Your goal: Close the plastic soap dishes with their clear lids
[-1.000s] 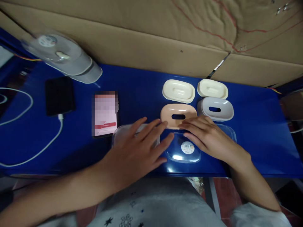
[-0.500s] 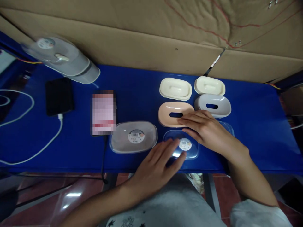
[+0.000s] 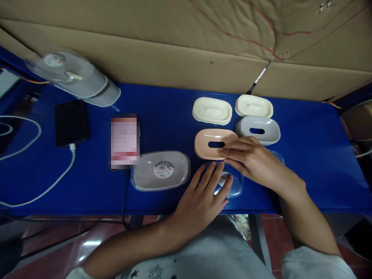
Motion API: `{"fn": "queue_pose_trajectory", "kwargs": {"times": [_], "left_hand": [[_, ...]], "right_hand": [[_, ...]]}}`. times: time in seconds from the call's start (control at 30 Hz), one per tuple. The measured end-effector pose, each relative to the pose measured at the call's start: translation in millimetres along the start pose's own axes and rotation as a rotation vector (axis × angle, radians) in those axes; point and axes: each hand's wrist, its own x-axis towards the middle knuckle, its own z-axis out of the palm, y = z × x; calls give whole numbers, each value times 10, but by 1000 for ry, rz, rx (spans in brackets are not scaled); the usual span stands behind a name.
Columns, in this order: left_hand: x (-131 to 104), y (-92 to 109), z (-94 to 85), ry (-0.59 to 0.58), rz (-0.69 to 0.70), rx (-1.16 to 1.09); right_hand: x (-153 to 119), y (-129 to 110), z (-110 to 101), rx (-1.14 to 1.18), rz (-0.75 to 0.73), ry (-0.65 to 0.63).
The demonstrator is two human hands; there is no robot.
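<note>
My right hand [image 3: 247,157] has its fingers pressed together at the lower right rim of a peach oval dish [image 3: 205,144] with a slot in its base. My left hand [image 3: 203,193] is spread over a clear lid [image 3: 236,188] with a round label, partly covering it. Behind the peach dish lies a cream tray [image 3: 212,111]. A second cream tray [image 3: 254,106] lies to its right, with a grey slotted dish [image 3: 271,130] in front of it. Another clear lid [image 3: 277,155] is mostly hidden behind my right hand.
A clear-lidded grey container [image 3: 142,174] sits left of my left hand. Further left are a phone [image 3: 124,141], a black power bank [image 3: 71,123] with a white cable, and stacked grey containers [image 3: 93,83]. Cardboard [image 3: 145,50] stands behind the blue table [image 3: 165,116].
My left hand has moved slightly right and forward, covering more of the labelled clear lid. My right hand remains at the peach dish. The view has shifted slightly.
</note>
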Motion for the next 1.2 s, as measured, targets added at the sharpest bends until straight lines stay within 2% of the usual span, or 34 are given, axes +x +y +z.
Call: {"fn": "queue_pose_trajectory", "kwargs": {"times": [0.17,0.27,0.37,0.5,0.6,0.73,0.93,1.2], "left_hand": [[-20,-8,66,29,29,31],[-66,-1,142,90,75,50],[-126,1,167,140,120,89],[-197,-63,101,113,183,138],[-217,-153,55,111,257,166],[-191,-248,61,162,335,176],[-163,-301,95,196,349,134],[-204,-325,70,213,351,58]], "right_hand": [[45,43,51,-2,-15,54],[101,92,90,9,2,84],[175,120,116,-4,55,55],[267,168,64,29,48,11],[373,302,-48,62,-5,93],[621,609,-150,52,18,182],[928,922,-32,73,5,116],[992,1056,6,51,30,47]]}}
